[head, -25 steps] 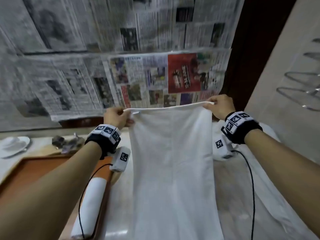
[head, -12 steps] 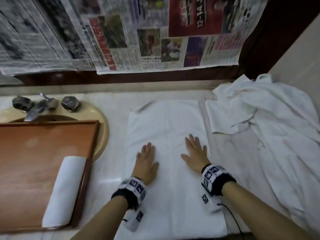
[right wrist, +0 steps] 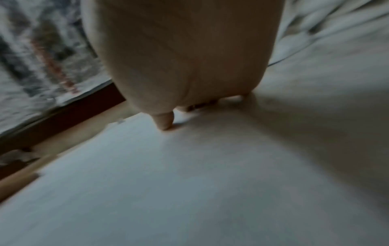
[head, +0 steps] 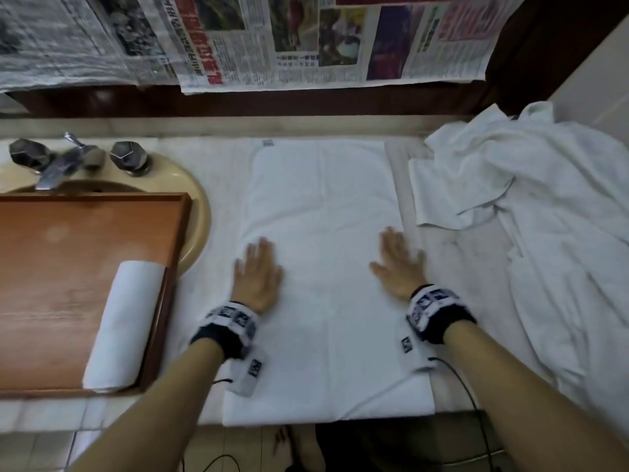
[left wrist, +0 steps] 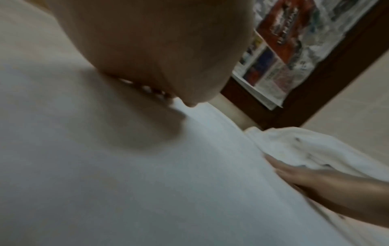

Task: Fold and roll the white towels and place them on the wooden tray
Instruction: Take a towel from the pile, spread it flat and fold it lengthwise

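Note:
A white towel [head: 323, 267] lies flat and lengthwise on the counter, its near end hanging slightly over the front edge. My left hand [head: 257, 270] presses flat on its left side with straight fingers. My right hand [head: 398, 264] presses flat at its right edge, fingers straight too. The wooden tray [head: 51, 267] sits over the sink at the left, with one rolled white towel [head: 124, 325] along its right wall. In the left wrist view the palm [left wrist: 157, 50] lies on the towel [left wrist: 147, 183]; the right wrist view shows the palm [right wrist: 189, 58] on the towel [right wrist: 189, 183].
A heap of loose white towels [head: 544, 233] covers the counter's right part. A beige sink rim [head: 200, 206] and metal tap [head: 64, 158] sit behind the tray. Newspaper sheets [head: 306, 39] hang on the back wall. The counter's front edge [head: 102, 413] is close to me.
A second ago both hands held the towel up by its top corners. It now lies on the counter, and both flat hands have slid apart toward its side edges.

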Demonstrator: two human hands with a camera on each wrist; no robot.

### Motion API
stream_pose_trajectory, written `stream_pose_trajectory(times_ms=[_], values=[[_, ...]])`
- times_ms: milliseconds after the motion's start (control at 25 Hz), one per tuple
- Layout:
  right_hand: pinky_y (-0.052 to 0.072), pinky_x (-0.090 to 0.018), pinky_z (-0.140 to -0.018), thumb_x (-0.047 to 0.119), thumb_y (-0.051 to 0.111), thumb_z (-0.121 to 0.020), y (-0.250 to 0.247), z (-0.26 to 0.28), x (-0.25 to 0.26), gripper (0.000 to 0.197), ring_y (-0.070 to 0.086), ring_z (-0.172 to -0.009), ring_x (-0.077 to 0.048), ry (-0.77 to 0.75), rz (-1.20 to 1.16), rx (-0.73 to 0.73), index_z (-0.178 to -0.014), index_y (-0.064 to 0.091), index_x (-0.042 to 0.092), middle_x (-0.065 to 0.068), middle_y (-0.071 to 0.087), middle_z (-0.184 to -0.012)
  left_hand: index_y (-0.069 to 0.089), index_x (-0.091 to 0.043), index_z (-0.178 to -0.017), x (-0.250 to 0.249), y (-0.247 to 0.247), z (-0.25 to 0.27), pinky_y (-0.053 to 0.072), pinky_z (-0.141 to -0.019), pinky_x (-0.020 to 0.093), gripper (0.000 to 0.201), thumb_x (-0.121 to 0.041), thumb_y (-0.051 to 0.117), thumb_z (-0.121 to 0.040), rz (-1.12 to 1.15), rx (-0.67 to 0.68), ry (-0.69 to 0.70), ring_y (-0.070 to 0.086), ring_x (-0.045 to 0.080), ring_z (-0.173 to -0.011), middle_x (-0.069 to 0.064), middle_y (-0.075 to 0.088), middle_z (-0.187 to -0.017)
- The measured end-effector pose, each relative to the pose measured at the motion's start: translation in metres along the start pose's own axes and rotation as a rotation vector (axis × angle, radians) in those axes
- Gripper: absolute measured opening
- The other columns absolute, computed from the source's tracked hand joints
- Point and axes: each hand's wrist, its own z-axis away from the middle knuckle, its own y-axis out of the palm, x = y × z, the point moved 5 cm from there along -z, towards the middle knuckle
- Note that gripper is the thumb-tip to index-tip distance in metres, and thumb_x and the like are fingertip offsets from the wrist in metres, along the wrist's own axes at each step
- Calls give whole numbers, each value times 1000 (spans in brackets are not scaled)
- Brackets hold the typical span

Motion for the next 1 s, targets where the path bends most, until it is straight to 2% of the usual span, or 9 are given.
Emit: stream_pose_trajectory(times_ms=[80,200,280,360,480,640,720,840,1000], values=[[-8,-62,-114,46,27,-102,-5,18,-17,72,-23,-146,-20,149,12,-57,-152,-15,16,1,-28,-158,-8,-11,-154,27,-16,6,-8,-119,49,63,-42,16,-104,25,-51,-167,-16,24,-148,6,-17,-161],[-7,-60,-115,37,27,-104,31,58,71,66,-21,-146,-19,-254,82,-35,-154,-10,15,1,-24,-159,-5,-8,-153,-46,16,35,-7,-120,44,61,-39,14,-105,95,22,172,-14,21,-148,5,-17,-159],[-6,-59,-116,36,26,-104,56,72,83,64,-20,-147,-16,-352,107,49,-154,-11,17,4,-25,-159,-5,-12,-154,-59,43,55,-10,-117,37,60,-40,15,-105,73,111,294,-14,17,-148,1,-17,-159],[-6,-60,-115,39,25,-104,51,67,36,67,-22,-146,-18,-160,104,33,-153,-15,18,6,-31,-155,-6,-12,-154,-13,38,54,-9,-118,40,66,-47,8,-100,-79,16,210,-13,20,-149,4,-16,-160],[-13,-66,-109,42,21,-102,41,84,-1,68,-28,-144,-24,135,102,-40,-151,-19,16,5,-32,-155,-14,-10,-153,34,20,61,-10,-119,45,66,-43,12,-102,-121,-33,-134,-18,22,-147,5,-23,-159],[-3,-63,-114,33,18,-102,85,116,81,61,-21,-146,-18,-374,184,-31,-153,-13,21,12,-29,-155,-11,-16,-154,-48,61,90,-10,-118,38,59,-41,7,-103,-85,68,278,-18,16,-147,-2,-22,-159],[0,-63,-114,34,21,-103,84,108,48,61,-20,-147,-17,-233,165,-22,-153,-13,22,12,-30,-154,-11,-20,-154,-19,56,90,-10,-119,40,59,-41,8,-102,-195,29,226,-16,16,-148,-5,-21,-160],[-8,-64,-112,39,18,-103,70,107,-2,62,-22,-146,-18,103,72,-67,-153,-14,20,9,-26,-158,-10,-15,-154,33,30,88,-11,-118,45,62,-40,14,-103,-181,-49,-81,-16,19,-148,-1,-20,-160],[-2,-61,-115,40,0,-95,97,123,81,63,-18,-147,-17,-307,122,-101,-154,-9,19,6,-16,-161,-5,-15,-155,-45,66,102,-10,-120,39,60,-41,10,-103,39,25,267,-14,14,-148,2,-15,-162]])
